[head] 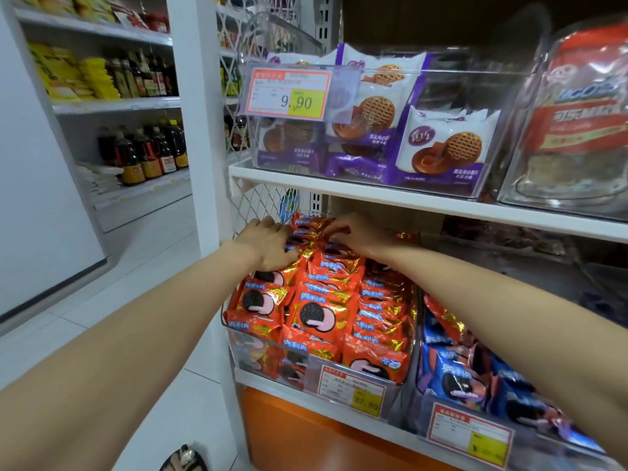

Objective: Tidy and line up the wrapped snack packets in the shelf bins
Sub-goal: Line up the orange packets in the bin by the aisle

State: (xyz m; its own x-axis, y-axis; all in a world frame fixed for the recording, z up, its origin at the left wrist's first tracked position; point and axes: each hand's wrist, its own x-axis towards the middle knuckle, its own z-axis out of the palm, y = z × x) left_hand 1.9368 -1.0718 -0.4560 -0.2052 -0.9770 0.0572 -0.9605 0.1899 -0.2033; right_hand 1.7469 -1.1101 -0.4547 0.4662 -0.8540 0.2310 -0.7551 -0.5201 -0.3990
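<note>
Hands reach together into the back of a clear bin (238,338) on the lower shelf, seen from the head camera. That bin is packed with red snack packets (319,311) standing in rows, each printed with a dark sandwich cookie. The left hand (268,243) lies palm down on the rear left packets, its fingers (289,254) curled loosely over their top edges, touching them but not clearly closed round any one. The right hand (356,232) comes in from the right and meets the same rear row; its fingers (334,229) are pinched narrow on the crinkled gold top edge of a packet there. The two hands sit near each other, with packets showing between them.

Beside this bin to the right, under the right forearm, a second bin holds blue snack packets (458,368) lying less evenly. Yellow and red price tags (353,390) hang on the fronts of both bins. On the shelf above, another clear bin holds purple and white biscuit packets (445,147) behind a larger price card (289,93).
</note>
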